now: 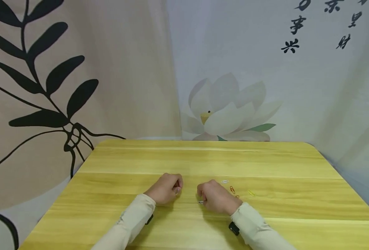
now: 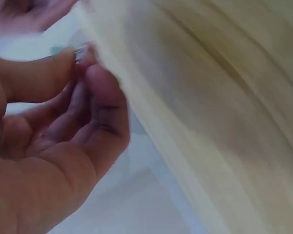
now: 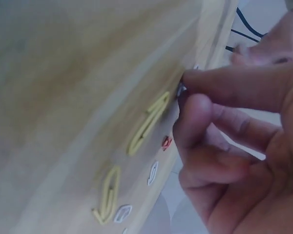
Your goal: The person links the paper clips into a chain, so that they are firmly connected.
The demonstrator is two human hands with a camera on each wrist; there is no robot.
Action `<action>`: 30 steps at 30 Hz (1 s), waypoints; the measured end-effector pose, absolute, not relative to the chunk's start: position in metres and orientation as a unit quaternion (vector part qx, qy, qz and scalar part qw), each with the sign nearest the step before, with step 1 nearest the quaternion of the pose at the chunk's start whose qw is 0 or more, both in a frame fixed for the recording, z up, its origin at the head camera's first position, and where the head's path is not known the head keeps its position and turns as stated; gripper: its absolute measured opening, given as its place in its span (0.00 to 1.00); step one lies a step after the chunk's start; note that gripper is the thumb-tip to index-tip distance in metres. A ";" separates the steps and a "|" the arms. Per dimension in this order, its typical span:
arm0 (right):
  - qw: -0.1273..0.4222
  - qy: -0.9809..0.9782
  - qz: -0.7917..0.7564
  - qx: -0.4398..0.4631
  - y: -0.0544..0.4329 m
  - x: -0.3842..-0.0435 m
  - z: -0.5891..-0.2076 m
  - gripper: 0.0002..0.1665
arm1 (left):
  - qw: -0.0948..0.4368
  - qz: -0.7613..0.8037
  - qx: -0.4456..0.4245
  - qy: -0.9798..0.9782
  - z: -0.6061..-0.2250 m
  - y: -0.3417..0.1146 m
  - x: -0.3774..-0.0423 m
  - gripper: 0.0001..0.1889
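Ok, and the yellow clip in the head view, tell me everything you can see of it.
The yellow clip is a small, narrow loop of bent wire, perhaps plastic-coated. It lies flat on the wood-look table, slanting from upper left to lower right in the head view. It sits right of the red clip, apart from it, and beyond the right hand. Only the table appears to touch it. Its finer bends are too small to make out there.

Both sleeved forearms (image 1: 131,222) reach forward and slant inward, the left hand (image 1: 165,188) pinching with thumb and forefinger above its loosely curled other fingers, the right hand (image 1: 215,197) well apart from it, thumb and forefinger likewise pinched together.
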State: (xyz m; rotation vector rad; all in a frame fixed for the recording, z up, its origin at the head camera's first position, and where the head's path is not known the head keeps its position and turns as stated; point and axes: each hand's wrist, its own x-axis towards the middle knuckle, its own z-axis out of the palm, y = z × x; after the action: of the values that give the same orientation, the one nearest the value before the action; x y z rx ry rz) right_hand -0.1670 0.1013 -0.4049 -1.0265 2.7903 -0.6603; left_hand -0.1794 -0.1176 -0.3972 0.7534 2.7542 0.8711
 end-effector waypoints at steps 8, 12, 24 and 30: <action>0.005 0.925 -0.044 -0.377 0.093 -0.159 -0.403 0.13 | 0.091 0.471 0.167 0.862 -0.388 -0.127 -0.183 0.05; -0.021 0.926 -0.007 -0.377 0.091 -0.157 -0.405 0.12 | 0.114 0.530 0.143 0.828 -0.389 -0.128 -0.181 0.06; -0.025 0.910 -0.149 -0.385 0.101 -0.166 -0.405 0.17 | 0.153 0.557 0.141 0.804 -0.394 -0.125 -0.178 0.12; 0.027 0.884 -0.284 -0.371 0.107 -0.170 -0.400 0.14 | 0.142 0.516 0.155 0.831 -0.398 -0.125 -0.177 0.14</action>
State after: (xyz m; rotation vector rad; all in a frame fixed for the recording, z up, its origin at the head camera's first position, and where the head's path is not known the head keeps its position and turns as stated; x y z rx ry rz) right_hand -0.1702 0.1069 -0.4001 -1.1454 2.7304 -0.8774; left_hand -0.1774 -0.1249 -0.3976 0.4465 2.3972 1.4881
